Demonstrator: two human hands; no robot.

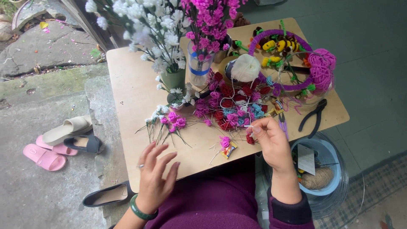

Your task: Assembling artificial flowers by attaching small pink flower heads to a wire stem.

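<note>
My left hand (155, 174) hovers with fingers spread over the near left edge of a small wooden table (131, 101), holding nothing. My right hand (271, 140) pinches a thin white thread (250, 126) next to a small red pipe-cleaner flower (250, 139). A pile of small red, pink and blue pipe-cleaner flowers (231, 104) lies just beyond it. Loose pink stemmed flowers (174, 121) rest left of the pile. A single pink flower (224, 142) and a small sweet wrapper (229, 149) lie between my hands.
Vases of white blossoms (171, 78) and pink blossoms (199, 63) stand at the table's middle back, beside a ball of white yarn (245, 68). Black pliers (313, 115) lie at the right edge. A blue basket with twine (326, 169) sits right. Sandals (63, 135) lie left.
</note>
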